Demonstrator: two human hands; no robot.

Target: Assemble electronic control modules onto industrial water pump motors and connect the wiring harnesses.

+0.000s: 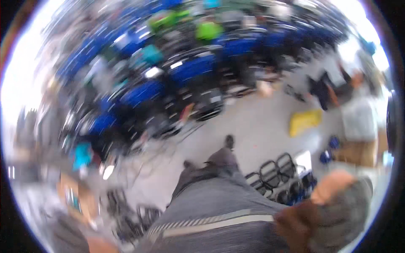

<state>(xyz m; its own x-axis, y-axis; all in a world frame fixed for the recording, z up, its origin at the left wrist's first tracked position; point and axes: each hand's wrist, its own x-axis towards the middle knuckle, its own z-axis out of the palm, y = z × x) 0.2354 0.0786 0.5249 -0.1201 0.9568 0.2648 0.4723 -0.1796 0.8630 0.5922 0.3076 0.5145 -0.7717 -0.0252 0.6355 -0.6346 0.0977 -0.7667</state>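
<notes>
Motion blur smears the whole head view. At the lower right a grey sleeve [348, 211] shows with my right hand [333, 186] beside it; a dark brown patch [295, 219] lies near it, too smeared to name. My left hand [101, 245] shows only in part at the bottom edge, next to another dark sleeve [65, 230]. The fingers of both hands cannot be made out. Between them is my grey top with a pale reflective stripe [219, 224], and my dark shoes [229, 141] are on the floor.
Rows of blue and black chairs or carts [194, 69] fill the far side. A yellow object [304, 122] lies on the grey floor [249, 114]. Black-framed chairs [276, 170] stand right; a cardboard box [78, 196] is left. Another person [350, 84] crouches or bends at far right.
</notes>
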